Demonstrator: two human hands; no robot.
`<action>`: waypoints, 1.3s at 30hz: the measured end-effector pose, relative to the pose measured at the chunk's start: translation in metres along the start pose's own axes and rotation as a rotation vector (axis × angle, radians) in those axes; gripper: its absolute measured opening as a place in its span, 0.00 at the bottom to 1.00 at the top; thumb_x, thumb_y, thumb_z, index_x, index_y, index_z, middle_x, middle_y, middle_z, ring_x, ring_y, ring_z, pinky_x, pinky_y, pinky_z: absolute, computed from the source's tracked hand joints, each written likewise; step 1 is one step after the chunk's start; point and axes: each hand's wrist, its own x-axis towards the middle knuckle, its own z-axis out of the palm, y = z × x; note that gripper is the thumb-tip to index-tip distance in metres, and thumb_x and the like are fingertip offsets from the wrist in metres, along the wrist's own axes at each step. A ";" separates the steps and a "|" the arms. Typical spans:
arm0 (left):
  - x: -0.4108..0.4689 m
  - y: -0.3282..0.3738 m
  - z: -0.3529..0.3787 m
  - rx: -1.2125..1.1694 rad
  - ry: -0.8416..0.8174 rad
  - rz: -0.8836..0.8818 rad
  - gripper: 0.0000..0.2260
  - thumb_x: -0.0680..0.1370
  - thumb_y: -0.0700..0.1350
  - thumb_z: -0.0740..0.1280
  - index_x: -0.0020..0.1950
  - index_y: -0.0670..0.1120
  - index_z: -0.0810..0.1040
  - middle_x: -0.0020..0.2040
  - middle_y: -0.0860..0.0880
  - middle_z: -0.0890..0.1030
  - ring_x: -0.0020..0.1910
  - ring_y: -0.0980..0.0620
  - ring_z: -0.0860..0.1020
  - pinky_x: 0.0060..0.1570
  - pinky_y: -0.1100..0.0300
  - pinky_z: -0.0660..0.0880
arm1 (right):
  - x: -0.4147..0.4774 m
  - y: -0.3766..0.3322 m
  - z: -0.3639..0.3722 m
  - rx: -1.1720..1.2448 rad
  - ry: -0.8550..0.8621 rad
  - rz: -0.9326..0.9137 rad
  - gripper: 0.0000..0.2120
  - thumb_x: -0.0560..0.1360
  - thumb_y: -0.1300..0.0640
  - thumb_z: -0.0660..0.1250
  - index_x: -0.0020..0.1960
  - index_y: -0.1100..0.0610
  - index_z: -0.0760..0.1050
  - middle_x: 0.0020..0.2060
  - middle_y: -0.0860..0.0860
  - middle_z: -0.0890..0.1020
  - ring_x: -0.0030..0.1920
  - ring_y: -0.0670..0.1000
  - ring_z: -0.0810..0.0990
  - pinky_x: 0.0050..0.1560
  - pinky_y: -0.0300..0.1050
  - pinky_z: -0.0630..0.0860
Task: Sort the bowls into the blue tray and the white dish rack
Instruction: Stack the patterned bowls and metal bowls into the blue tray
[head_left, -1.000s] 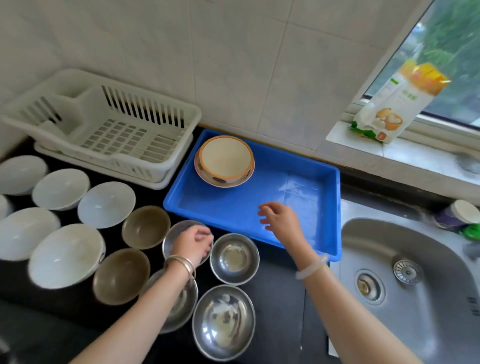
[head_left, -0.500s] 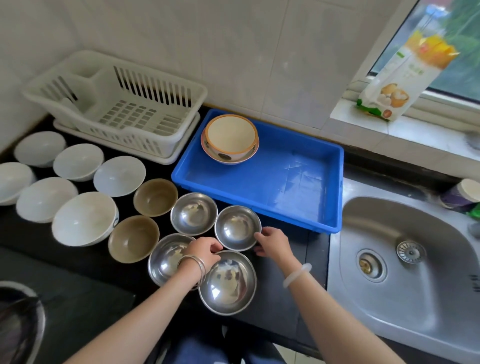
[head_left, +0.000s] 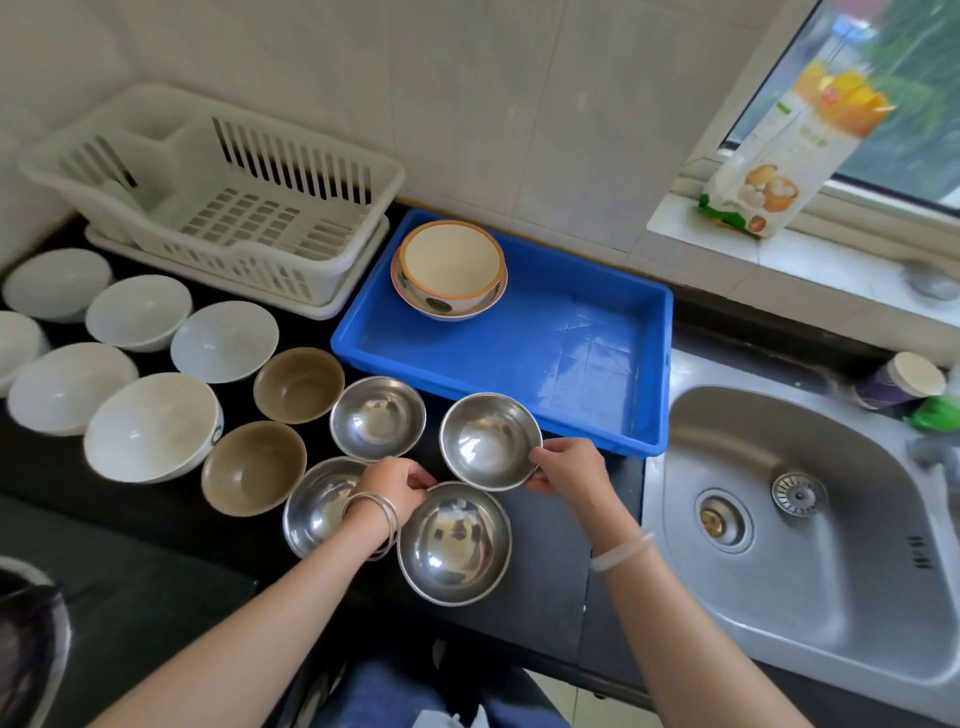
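steel bowl (head_left: 491, 441) lies between the two hands, just in front of the near wall of the blue tray (head_left: 597, 374). the right hand (head_left: 569, 470) grips its right rim, thumb on top of the edge and curled fingers underneath. whether this bowl is lifted off the black counter (head_left: 545, 561) cannot be told. the left hand (head_left: 395, 480) has its fingers curled, tips drawn together at the far-left rim of the nearest steel bowl (head_left: 454, 543); whether they actually pinch that rim is not clear. silver bangles (head_left: 371, 519) ring the left wrist and a pale bangle (head_left: 621, 553) the right.

two more steel bowls stand to the left: one (head_left: 377, 415) beside the held bowl, another (head_left: 322, 506) partly under the left wrist. two brown bowls (head_left: 298, 384) follow further left, then several white bowls (head_left: 223, 340) spread to the counter's left edge, all upright.

in the tray's far-left corner two orange-rimmed bowls (head_left: 452, 265) sit nested one in the other. the white dish rack (head_left: 291, 171) stands against the tiled wall, touching the tray's left side. right of the tray is a steel sink (head_left: 831, 571), and a printed carton (head_left: 795, 156) leans on the windowsill.
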 end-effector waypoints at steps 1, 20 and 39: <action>0.002 0.002 0.000 -0.020 0.001 -0.002 0.07 0.72 0.44 0.70 0.48 0.45 0.83 0.48 0.48 0.84 0.50 0.50 0.81 0.52 0.59 0.75 | -0.002 -0.002 -0.004 0.006 0.002 -0.009 0.09 0.71 0.66 0.61 0.36 0.64 0.79 0.18 0.47 0.76 0.22 0.43 0.80 0.25 0.30 0.73; 0.026 0.014 0.013 -0.580 -0.036 -0.212 0.10 0.75 0.38 0.66 0.57 0.42 0.77 0.54 0.42 0.80 0.54 0.44 0.78 0.54 0.49 0.78 | -0.017 0.026 -0.010 -0.223 0.121 -0.094 0.06 0.70 0.60 0.68 0.35 0.54 0.80 0.28 0.50 0.83 0.35 0.48 0.84 0.41 0.43 0.82; 0.018 0.013 0.017 -0.804 -0.204 -0.308 0.18 0.78 0.35 0.61 0.68 0.41 0.69 0.61 0.38 0.77 0.52 0.47 0.75 0.49 0.53 0.74 | -0.001 0.051 0.003 0.210 -0.029 0.112 0.08 0.73 0.56 0.72 0.50 0.56 0.79 0.44 0.56 0.83 0.41 0.54 0.84 0.36 0.40 0.81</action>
